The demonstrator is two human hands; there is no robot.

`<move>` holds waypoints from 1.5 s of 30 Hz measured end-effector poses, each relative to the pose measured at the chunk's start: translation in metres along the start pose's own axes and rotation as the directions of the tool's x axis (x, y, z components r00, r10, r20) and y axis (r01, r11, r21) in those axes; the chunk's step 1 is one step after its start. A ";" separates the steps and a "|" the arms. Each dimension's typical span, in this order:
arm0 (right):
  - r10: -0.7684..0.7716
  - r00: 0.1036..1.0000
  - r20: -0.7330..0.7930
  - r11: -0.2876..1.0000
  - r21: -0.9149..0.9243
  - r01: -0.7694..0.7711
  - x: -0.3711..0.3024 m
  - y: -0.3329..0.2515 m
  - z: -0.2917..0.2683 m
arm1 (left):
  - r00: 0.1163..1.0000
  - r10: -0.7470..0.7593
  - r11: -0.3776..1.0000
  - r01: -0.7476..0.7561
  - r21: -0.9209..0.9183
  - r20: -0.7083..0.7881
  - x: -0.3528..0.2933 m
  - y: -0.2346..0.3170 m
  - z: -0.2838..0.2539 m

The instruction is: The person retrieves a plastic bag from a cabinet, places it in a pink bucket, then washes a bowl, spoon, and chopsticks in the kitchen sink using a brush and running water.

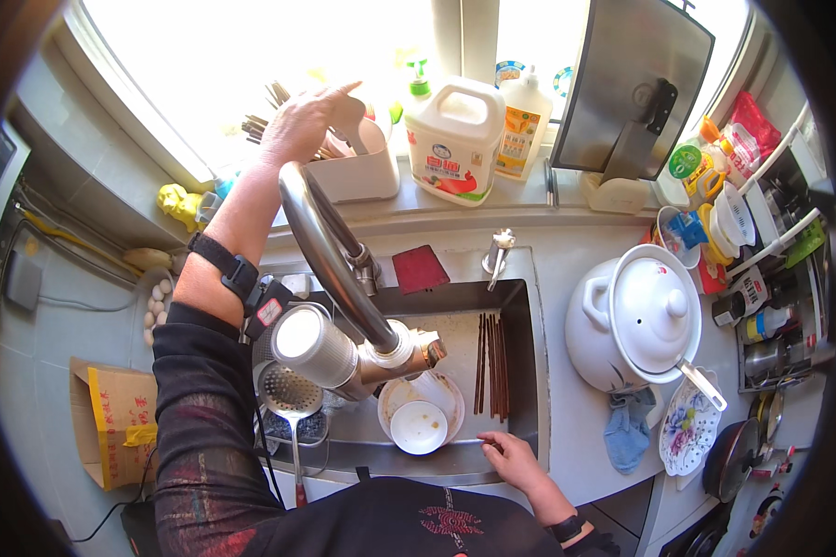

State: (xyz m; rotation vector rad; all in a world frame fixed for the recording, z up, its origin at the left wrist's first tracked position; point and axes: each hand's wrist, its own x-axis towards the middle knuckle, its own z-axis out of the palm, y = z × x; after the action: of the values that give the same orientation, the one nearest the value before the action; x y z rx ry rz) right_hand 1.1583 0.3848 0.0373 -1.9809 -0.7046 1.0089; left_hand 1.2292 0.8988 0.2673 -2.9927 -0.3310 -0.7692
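Note:
My left hand [297, 127] is stretched over the utensil holder [358, 181] on the windowsill, among chopsticks [254, 128]. One finger points out toward a pale spatula [350, 119]; the others are partly hidden, and I see nothing gripped. At the sink's front rim, my right hand [513, 461] rests with loosely parted fingers and nothing in it. Inside the steel sink [527, 371] lie several dark chopsticks [492, 364], and a white bowl [418, 428] sits on a plate [449, 393]. A skimmer [291, 390] lies at the sink's left.
The tall faucet [330, 251] arches between my left arm and the sink. On the sill stand a white jug [454, 139], a pump bottle [522, 125] and a cleaver [636, 139]. A lidded white pot [633, 320] and blue cloth [629, 430] occupy the right counter.

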 end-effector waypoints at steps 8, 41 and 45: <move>-0.007 0.999 -0.032 0.999 -0.032 0.006 0.001 -0.006 -0.004 | 0.996 0.089 0.987 -0.085 0.134 -0.031 -0.011 0.011 0.042; -0.047 0.997 0.062 0.988 -0.146 0.056 0.006 -0.006 0.010 | 0.938 0.340 0.940 -0.338 0.037 -0.072 -0.045 -0.052 0.088; -0.065 0.995 0.082 0.967 -0.240 0.083 0.018 -0.005 0.008 | 0.906 0.373 0.924 -0.383 -0.010 -0.199 -0.063 -0.064 0.086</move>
State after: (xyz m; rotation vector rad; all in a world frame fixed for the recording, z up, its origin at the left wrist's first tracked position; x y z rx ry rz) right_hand 1.1605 0.4044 0.0309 -2.1168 -0.9753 0.9933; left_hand 1.2024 0.9564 0.1599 -2.8506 0.2744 -1.0182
